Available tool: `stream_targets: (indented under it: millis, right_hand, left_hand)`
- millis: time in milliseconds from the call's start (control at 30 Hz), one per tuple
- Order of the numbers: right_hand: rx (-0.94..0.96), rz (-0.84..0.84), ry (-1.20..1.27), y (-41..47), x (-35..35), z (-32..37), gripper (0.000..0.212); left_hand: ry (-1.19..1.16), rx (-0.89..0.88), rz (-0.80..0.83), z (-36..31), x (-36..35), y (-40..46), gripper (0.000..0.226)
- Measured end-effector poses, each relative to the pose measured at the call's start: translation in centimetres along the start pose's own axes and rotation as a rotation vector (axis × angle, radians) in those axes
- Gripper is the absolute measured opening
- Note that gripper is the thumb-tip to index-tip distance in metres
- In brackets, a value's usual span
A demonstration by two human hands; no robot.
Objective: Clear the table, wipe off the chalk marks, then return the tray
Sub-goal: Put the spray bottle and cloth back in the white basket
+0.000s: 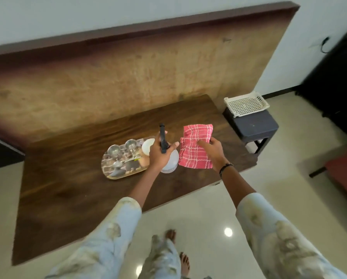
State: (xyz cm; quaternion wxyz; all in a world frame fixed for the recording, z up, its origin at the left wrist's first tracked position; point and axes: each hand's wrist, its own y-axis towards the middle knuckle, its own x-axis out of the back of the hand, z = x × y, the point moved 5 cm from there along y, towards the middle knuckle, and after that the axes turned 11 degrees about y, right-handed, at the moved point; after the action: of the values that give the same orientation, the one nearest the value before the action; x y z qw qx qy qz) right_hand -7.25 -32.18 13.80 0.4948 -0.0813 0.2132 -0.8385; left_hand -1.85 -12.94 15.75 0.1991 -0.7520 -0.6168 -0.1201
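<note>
While L hand (158, 152) curls fingers round sprayer (163, 140) of a bottle (171, 164) mid-table (68, 188), I see R hand (210, 150) pinching red cloth (195, 147) flat beside it, tray (116, 176) w/ glasses (121, 149) at left.

Dark wooden tabletop (68, 178) against a wood panel. On it: an oval tray (116, 174) at centre-left, a red checked cloth (196, 150) to its right. Off the right end, a stool (255, 127) carrying a white basket (247, 104).
</note>
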Motion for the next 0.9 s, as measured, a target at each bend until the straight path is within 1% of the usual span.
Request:
stream_targets:
  millis: [167, 300, 467, 567, 667, 800, 900]
  right_hand:
    - [0.045, -0.067, 0.013, 5.4, 6.7, 4.2, 0.022]
    - [0.064, -0.099, 0.014, 10.4, 11.5, 7.4, 0.025]
    - [-0.001, -0.15, 0.027, 17.0, 17.3, 10.7, 0.012]
    - [-0.041, -0.181, 0.042, 21.1, 20.9, 12.5, 0.017]
    - [-0.066, -0.193, 0.025, 24.4, 24.1, 13.9, 0.012]
    - [-0.099, -0.187, -0.001, 29.2, 28.2, 15.5, 0.024]
    - [-0.115, -0.177, -0.032, 33.9, 31.1, 16.5, 0.032]
  left_hand:
    - [0.036, -0.07, 0.039, -4.5, -7.5, 5.3, 0.059]
    - [0.026, -0.095, 0.059, -8.3, -13.3, 9.6, 0.06]
    - [0.016, -0.079, 0.08, -12.3, -20.4, 15.4, 0.062]
    - [0.024, -0.076, 0.104, -14.3, -25.0, 18.9, 0.066]
    - [0.038, -0.072, 0.117, -16.2, -28.8, 21.7, 0.069]
    - [0.061, -0.066, 0.102, -18.6, -33.8, 25.6, 0.068]
    - [0.04, -0.023, 0.077, -19.4, -37.9, 29.0, 0.07]
